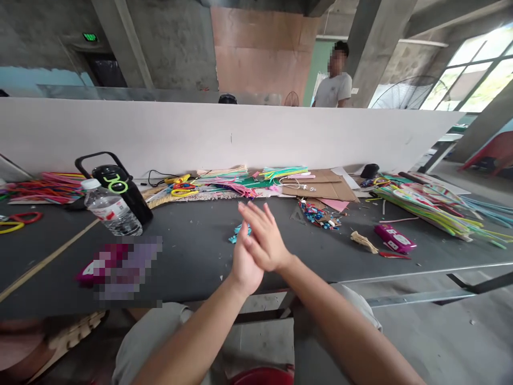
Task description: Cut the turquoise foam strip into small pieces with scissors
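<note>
My left hand and my right hand are pressed palm to palm above the front of the dark table. The right fingers lie stretched out across the left hand, which they partly cover. Whether anything lies between the palms is hidden. Just behind the left hand is a small heap of bright blue pieces, too small to make out. To the right, farther back, sits a pile of small blue, red and white bits.
A water bottle and a black flask stand at left, near yellow scissors. Bundles of coloured pipe cleaners lie at right, beside a purple case. A white partition runs behind; a person stands beyond it.
</note>
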A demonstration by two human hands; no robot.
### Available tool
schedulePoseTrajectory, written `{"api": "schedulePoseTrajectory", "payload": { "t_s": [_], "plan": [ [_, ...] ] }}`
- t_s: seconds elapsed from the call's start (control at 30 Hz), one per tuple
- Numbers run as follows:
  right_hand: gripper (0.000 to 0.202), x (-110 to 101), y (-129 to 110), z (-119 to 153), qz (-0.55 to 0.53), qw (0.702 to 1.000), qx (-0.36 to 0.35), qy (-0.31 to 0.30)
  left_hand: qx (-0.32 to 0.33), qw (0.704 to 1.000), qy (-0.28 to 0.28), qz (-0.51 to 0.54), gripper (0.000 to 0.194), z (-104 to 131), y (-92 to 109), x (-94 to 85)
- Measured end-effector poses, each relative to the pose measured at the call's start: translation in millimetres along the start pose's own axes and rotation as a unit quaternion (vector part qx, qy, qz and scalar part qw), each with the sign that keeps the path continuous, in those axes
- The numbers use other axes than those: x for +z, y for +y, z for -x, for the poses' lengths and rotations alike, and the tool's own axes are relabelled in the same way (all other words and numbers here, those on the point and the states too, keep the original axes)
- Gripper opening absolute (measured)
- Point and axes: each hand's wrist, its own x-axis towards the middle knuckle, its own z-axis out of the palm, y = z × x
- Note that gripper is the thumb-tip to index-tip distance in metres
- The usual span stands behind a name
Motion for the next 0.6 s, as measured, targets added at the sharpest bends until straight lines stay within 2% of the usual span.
{"api": "schedulePoseTrajectory", "payload": {
  "t_s": [0.07, 0.13, 0.27, 0.37, 0.43, 0.53, 0.6],
  "plan": [
    [0.061, 2.6, 26.1, -1.4, 0.01, 0.998, 0.059, 0.027, -0.034, 0.997, -0.057, 0.041, 0.069, 10.8, -6.4, 9.3],
    [0.061, 0.7, 47.3, -1.1, -0.022, 0.992, 0.113, 0.057, -0.058, 0.992, -0.101, 0.053, 0.072, 15.3, -5.6, 10.4],
    [0.063, -5.3, 63.9, 2.5, -0.114, 0.975, 0.173, 0.081, -0.08, 0.987, -0.127, 0.061, 0.073, 13.9, 0.0, 2.3],
    [0.066, -5.1, 59.3, 4.1, -0.158, 0.961, 0.211, 0.083, -0.075, 0.986, -0.129, 0.07, 0.072, 14.5, -2.5, 2.7],
    [0.066, -1.9, 50.7, 5.1, -0.154, 0.961, 0.211, 0.095, -0.061, 0.986, -0.132, 0.079, 0.071, 16.7, -5.5, 6.2],
    [0.064, 9.1, 27.0, 9.8, -0.094, 0.978, 0.158, 0.101, -0.044, 0.986, -0.131, 0.09, 0.072, 17.9, -7.0, 6.9],
    [0.065, 21.0, 5.1, 15.7, -0.039, 0.992, 0.106, 0.061, -0.034, 0.991, -0.092, 0.096, 0.072, 15.2, -5.1, -0.2]
  ]
}}
